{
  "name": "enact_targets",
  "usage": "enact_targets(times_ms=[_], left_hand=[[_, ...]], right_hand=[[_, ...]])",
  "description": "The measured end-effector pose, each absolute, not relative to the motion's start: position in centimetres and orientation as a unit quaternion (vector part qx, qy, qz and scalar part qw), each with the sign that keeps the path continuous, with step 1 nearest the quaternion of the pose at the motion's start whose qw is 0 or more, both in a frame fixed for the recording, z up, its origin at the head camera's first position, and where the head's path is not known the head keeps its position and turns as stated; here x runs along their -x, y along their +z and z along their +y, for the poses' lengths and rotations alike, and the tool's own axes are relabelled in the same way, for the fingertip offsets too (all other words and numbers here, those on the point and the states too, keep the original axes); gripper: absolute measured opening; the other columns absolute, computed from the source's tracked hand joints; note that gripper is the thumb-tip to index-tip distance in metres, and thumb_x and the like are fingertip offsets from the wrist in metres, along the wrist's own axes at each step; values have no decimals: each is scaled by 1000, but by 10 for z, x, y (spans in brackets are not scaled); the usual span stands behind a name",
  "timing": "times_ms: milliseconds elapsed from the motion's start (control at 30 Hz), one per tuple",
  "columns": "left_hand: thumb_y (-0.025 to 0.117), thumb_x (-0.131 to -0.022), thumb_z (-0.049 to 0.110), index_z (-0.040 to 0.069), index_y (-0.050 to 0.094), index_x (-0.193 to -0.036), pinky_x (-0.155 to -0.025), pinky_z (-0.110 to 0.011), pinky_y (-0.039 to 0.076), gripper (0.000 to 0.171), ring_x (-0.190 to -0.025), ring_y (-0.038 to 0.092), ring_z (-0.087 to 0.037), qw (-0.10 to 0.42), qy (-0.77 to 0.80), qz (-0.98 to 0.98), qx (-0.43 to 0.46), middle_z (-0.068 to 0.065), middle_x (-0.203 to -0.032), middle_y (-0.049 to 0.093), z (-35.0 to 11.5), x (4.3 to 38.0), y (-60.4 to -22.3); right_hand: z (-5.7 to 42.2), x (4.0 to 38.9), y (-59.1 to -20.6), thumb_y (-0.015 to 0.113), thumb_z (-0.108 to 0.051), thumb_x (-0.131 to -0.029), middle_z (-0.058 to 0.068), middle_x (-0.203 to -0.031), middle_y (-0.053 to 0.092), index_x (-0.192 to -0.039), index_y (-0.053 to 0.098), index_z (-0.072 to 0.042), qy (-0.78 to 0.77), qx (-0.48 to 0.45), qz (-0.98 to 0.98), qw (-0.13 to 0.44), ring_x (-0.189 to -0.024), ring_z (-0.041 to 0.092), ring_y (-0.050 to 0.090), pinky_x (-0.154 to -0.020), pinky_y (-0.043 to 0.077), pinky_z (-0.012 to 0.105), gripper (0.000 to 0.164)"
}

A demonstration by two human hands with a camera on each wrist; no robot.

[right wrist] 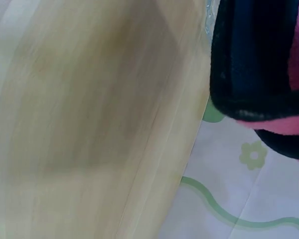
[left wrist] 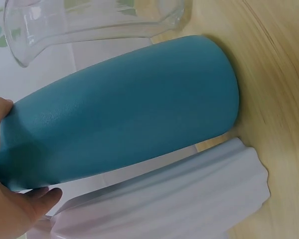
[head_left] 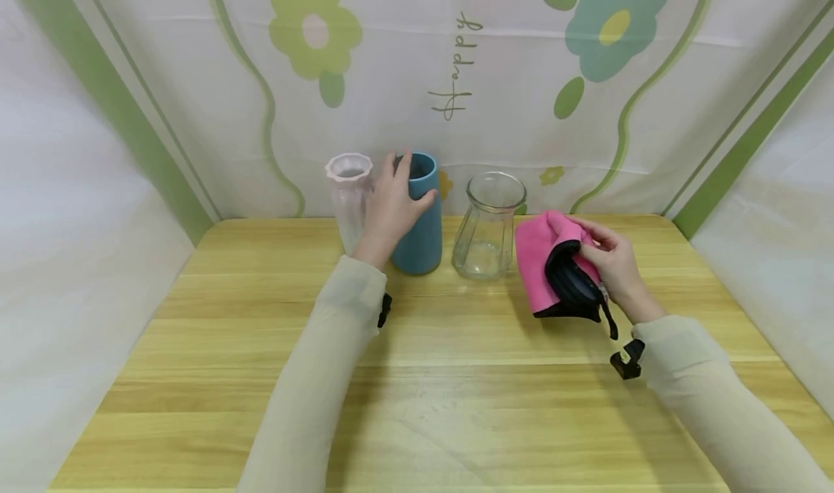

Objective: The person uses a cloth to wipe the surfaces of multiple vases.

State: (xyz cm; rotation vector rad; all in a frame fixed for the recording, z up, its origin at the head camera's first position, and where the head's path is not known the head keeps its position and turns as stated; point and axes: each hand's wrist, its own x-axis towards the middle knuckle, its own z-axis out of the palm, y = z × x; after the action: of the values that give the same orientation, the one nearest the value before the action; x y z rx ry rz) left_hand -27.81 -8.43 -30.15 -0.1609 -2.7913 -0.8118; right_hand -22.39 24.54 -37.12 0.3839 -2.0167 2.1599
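Note:
My left hand (head_left: 393, 207) grips the upper part of a tall blue vase (head_left: 420, 239), with the thumb on one side and the fingers on the other. The vase stands upright on the wooden table, and its smooth side fills the left wrist view. Just left of it stands a pale pink, fluted vase (head_left: 350, 211), partly behind my left hand. In my right hand (head_left: 615, 265) is a pink cloth (head_left: 536, 261) with black edging and a black loop, pinched at its upper corner and hanging folded. Its dark inner side (right wrist: 259, 50) shows in the right wrist view.
Between the blue vase and the cloth stands a clear glass vase (head_left: 485, 239) with a wide rim. The wooden table (head_left: 443, 413) ends at a white curtain (head_left: 391, 102) printed with flowers behind the vases. White fabric sides flank the table.

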Motion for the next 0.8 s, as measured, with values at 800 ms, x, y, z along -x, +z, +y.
enact_targets(times_ms=[800], left_hand=[[60,-90,38,11,58,-129,-97,-32,50,48,-117,58,-21,380,-122,-882,251,-5,-127,62,-25,250,-320]], right_hand=[[241,235,-375,61,1,-82,-23,-100,63,-115,72,-21,653,12,-739,166,-59,-8,62,-55,49,9,41]])
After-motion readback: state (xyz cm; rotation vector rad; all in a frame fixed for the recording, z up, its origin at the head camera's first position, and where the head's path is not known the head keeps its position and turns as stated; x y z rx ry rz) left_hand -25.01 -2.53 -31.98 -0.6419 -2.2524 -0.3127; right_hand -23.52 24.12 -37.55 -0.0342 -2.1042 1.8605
